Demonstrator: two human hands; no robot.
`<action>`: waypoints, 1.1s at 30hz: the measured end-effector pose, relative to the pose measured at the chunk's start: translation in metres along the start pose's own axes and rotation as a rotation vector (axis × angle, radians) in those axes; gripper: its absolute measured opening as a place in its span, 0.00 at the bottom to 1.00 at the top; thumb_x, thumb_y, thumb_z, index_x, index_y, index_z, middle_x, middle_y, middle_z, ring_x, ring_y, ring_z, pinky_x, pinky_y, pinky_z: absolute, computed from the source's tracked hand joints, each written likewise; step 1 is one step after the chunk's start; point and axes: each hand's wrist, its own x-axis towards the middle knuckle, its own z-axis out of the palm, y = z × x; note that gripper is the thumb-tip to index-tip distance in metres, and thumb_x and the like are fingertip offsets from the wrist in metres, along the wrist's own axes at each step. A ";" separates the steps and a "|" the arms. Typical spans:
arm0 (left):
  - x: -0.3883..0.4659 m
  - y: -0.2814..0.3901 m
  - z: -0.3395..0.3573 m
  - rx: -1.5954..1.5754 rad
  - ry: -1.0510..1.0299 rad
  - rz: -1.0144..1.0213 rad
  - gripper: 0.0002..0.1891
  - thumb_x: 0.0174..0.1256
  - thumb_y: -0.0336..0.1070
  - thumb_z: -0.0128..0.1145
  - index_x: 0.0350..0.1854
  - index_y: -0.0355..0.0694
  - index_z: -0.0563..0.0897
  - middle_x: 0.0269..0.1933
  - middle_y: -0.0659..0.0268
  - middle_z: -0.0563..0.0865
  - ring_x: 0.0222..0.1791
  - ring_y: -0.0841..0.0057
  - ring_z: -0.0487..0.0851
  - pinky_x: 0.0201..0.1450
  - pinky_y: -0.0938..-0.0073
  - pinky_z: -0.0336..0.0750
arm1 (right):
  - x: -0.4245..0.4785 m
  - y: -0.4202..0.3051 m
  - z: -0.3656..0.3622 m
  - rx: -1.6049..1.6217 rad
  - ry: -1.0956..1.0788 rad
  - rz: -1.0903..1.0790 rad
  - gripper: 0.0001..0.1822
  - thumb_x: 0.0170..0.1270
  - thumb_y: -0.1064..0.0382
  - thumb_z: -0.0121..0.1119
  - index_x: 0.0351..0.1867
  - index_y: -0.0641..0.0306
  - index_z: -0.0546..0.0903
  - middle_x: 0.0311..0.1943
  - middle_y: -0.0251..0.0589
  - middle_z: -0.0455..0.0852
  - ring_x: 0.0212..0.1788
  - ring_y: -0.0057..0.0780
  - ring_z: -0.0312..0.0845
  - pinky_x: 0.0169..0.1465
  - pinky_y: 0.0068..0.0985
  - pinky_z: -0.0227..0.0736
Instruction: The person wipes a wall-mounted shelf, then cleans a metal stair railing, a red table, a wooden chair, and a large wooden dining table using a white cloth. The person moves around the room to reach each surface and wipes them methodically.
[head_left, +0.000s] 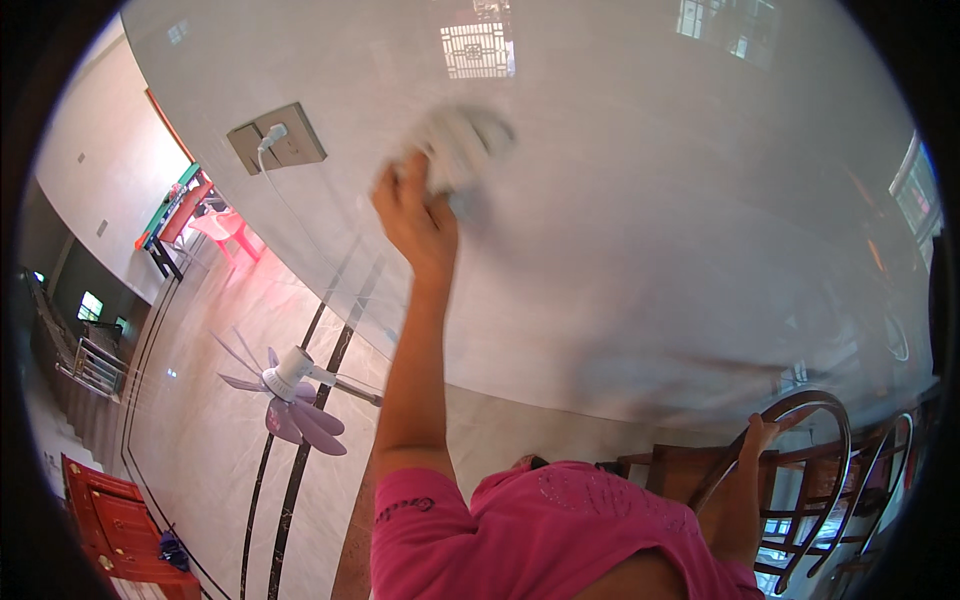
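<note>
My left hand (420, 217) is raised against the glossy pale wall (637, 187) with its fingers closed on a whitish cloth (454, 146). Motion blurs the cloth, so its exact shape cannot be told. Up and left of this hand is a wall socket plate (304, 139) with a white plug (274, 136) in it, its cord hanging down. At the lower right my right hand (763, 433) grips the curved top rail of a dark wooden chair (844, 442).
A fan with purple blades (300, 412) stands left of my left arm. Further dark wooden chair frames (892, 465) are at the right edge. A pink plastic chair (225, 229) and a green-edged table (174, 202) stand farther off. Lower left is a red wooden cabinet (120, 525).
</note>
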 end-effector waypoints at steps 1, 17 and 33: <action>-0.035 -0.004 -0.001 0.017 -0.051 -0.025 0.28 0.42 0.17 0.52 0.52 0.40 0.80 0.51 0.47 0.77 0.44 0.54 0.74 0.48 0.63 0.71 | 0.000 0.000 -0.001 -0.009 -0.006 0.011 0.24 0.41 0.62 0.60 0.37 0.82 0.72 0.37 0.61 0.79 0.39 0.51 0.75 0.49 0.38 0.70; -0.035 -0.010 -0.055 -0.184 -0.073 -0.048 0.36 0.31 0.15 0.45 0.52 0.43 0.83 0.47 0.50 0.77 0.37 0.64 0.73 0.38 0.73 0.69 | -0.002 -0.010 -0.012 -0.064 -0.090 0.011 0.25 0.45 0.57 0.59 0.37 0.82 0.74 0.36 0.59 0.80 0.39 0.54 0.76 0.47 0.44 0.68; -0.144 -0.101 -0.045 -0.053 -0.203 -0.365 0.29 0.41 0.15 0.46 0.52 0.35 0.78 0.53 0.44 0.74 0.55 0.48 0.72 0.59 0.63 0.67 | 0.000 -0.014 -0.017 -0.184 -0.098 0.058 0.31 0.44 0.54 0.60 0.45 0.82 0.72 0.39 0.68 0.79 0.44 0.63 0.75 0.53 0.45 0.67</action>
